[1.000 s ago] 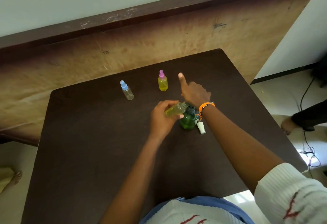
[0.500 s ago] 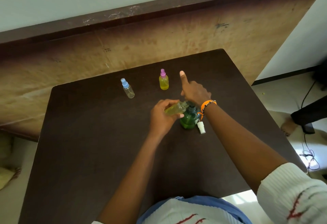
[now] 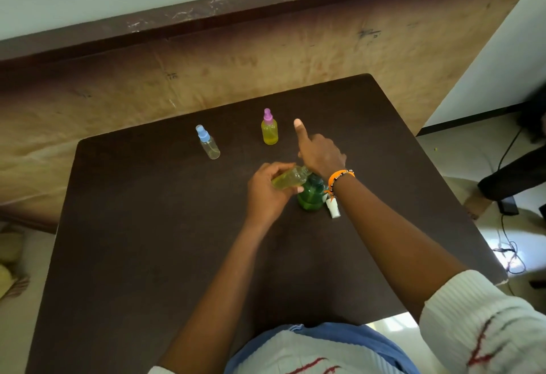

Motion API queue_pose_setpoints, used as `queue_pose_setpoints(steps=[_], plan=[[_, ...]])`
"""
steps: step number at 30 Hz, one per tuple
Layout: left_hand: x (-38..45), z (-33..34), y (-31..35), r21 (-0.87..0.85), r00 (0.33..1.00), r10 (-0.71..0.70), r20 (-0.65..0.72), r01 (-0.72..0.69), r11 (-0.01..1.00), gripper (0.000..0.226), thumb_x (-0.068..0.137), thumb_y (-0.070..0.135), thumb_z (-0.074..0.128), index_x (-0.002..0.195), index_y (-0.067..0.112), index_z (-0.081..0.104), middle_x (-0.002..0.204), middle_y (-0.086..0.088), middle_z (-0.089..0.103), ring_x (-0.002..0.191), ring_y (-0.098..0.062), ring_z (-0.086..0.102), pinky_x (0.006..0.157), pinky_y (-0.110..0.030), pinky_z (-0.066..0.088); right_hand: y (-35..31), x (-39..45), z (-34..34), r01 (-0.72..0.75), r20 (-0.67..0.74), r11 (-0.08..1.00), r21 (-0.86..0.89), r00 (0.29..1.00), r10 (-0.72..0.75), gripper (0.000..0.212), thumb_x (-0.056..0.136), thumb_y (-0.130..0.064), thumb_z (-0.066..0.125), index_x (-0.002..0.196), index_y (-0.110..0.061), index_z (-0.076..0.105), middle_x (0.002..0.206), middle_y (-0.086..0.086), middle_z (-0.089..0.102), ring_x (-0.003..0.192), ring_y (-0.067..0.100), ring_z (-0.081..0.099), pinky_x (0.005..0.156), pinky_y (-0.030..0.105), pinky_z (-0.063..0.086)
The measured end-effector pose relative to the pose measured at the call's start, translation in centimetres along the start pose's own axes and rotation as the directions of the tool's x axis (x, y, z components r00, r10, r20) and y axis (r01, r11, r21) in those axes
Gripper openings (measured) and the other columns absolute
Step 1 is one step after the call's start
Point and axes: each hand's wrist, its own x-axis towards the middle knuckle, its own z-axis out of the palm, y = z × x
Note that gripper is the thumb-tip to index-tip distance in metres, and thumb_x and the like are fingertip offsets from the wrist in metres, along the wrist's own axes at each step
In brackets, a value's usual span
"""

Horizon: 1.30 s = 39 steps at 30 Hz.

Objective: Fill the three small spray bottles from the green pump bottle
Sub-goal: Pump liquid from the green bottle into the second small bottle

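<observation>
A dark brown table (image 3: 147,255) with rounded far corners carries everything. On its far part stand two small spray bottles, apart from each other. The one with the blue cap (image 3: 207,142) is to the left; it is clear and looks almost empty. The one with the pink cap (image 3: 269,128) is to the right and is filled with yellow liquid. Nearer the middle stands the green pump bottle (image 3: 310,196), its top hidden under a hand. Just beside it, on its right, a small white spray cap (image 3: 333,208) lies on the table surface.
</observation>
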Motion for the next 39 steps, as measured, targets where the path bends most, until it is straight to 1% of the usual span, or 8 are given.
queue_pose_setpoints(steps=[2, 6, 11, 13, 18, 24, 34, 39], plan=[[0.0, -0.1, 0.2, -0.003, 1.000, 0.012, -0.006, -0.012, 1.000, 0.046, 0.058, 0.004, 0.082, 0.092, 0.032, 0.067, 0.100, -0.002, 0.065, 0.092, -0.017, 0.066, 0.088, -0.039, 0.053, -0.2, 0.1, -0.5, -0.003, 0.040, 0.999, 0.039, 0.999, 0.001, 0.096, 0.089, -0.076, 0.002, 0.104, -0.012, 0.073, 0.119, 0.015, 0.067, 0.119, 0.036, 0.054, 0.111, 0.059, 0.026], [0.0, -0.2, 0.1, -0.028, 1.000, -0.002, -0.013, 0.002, 1.000, 0.046, 0.059, 0.001, 0.081, 0.094, 0.028, 0.067, 0.102, -0.004, 0.065, 0.092, -0.016, 0.066, 0.089, -0.036, 0.053, -0.8, -0.1, -1.4, 0.036, 0.033, 0.999, 0.023, 0.999, -0.036, 0.095, 0.091, -0.074, 0.001, 0.098, -0.012, 0.073, 0.114, 0.014, 0.069, 0.117, 0.034, 0.055, 0.111, 0.059, 0.021], [0.0, 0.1, 0.1, 0.005, 1.000, 0.000, 0.000, 0.000, 1.000, 0.046, 0.059, 0.000, 0.081, 0.100, 0.017, 0.069, 0.099, -0.001, 0.063, 0.092, -0.019, 0.065, 0.087, -0.031, 0.052, 0.2, -0.2, -0.2, -0.036, -0.020, 0.999, -0.013, 0.999, 0.036, 0.092, 0.092, -0.075, 0.009, 0.110, -0.008, 0.069, 0.127, 0.018, 0.062, 0.124, 0.036, 0.050, 0.111, 0.058, 0.024], [-0.1, 0.3, 0.0, 0.007, 1.000, -0.020, -0.005, 0.020, 1.000, 0.046, 0.059, 0.000, 0.081, 0.101, 0.016, 0.069, 0.098, -0.001, 0.063, 0.093, -0.019, 0.065, 0.087, -0.032, 0.052, 0.2, -0.3, -0.2, -0.020, -0.044, 0.999, -0.042, 0.999, 0.018, 0.087, 0.094, -0.072, 0.011, 0.115, -0.008, 0.066, 0.128, 0.018, 0.061, 0.126, 0.036, 0.049, 0.112, 0.057, 0.024], [0.0, 0.3, 0.0, 0.011, 1.000, -0.009, -0.013, 0.009, 1.000, 0.046, 0.058, 0.000, 0.081, 0.097, 0.021, 0.069, 0.097, 0.002, 0.063, 0.092, -0.017, 0.065, 0.088, -0.038, 0.053, 0.1, -0.3, -0.1, 0.007, -0.060, 1.000, -0.026, 0.998, -0.008, 0.085, 0.095, -0.070, 0.011, 0.113, -0.009, 0.067, 0.126, 0.018, 0.063, 0.126, 0.035, 0.049, 0.111, 0.059, 0.022], [-0.1, 0.1, 0.5, -0.004, 1.000, 0.011, -0.021, -0.011, 1.000, 0.047, 0.058, 0.002, 0.082, 0.091, 0.031, 0.066, 0.098, 0.000, 0.064, 0.092, -0.017, 0.066, 0.088, -0.040, 0.053, -0.5, -0.3, -1.0, 0.024, 0.014, 0.999, -0.029, 1.000, -0.024, 0.094, 0.092, -0.072, 0.003, 0.104, -0.010, 0.073, 0.124, 0.015, 0.065, 0.126, 0.035, 0.049, 0.111, 0.060, 0.016], [-0.2, 0.4, 0.1, 0.000, 1.000, -0.017, -0.017, 0.017, 1.000, 0.046, 0.059, 0.001, 0.081, 0.099, 0.019, 0.070, 0.096, 0.002, 0.062, 0.091, -0.016, 0.065, 0.087, -0.036, 0.053, 0.3, 0.1, 0.1, -0.028, -0.015, 1.000, -0.002, 0.999, 0.028, 0.089, 0.092, -0.075, 0.011, 0.111, -0.008, 0.067, 0.123, 0.015, 0.065, 0.122, 0.036, 0.052, 0.111, 0.058, 0.026], [-0.2, 0.1, 0.4, -0.012, 1.000, -0.002, -0.018, 0.002, 1.000, 0.046, 0.059, 0.000, 0.081, 0.093, 0.028, 0.067, 0.095, 0.003, 0.062, 0.091, -0.017, 0.065, 0.087, -0.035, 0.053, 0.1, -0.1, 0.0, -0.043, 0.020, 0.997, 0.070, 0.999, 0.042, 0.093, 0.092, -0.074, 0.007, 0.105, -0.010, 0.072, 0.124, 0.016, 0.064, 0.121, 0.036, 0.053, 0.112, 0.060, 0.024]])
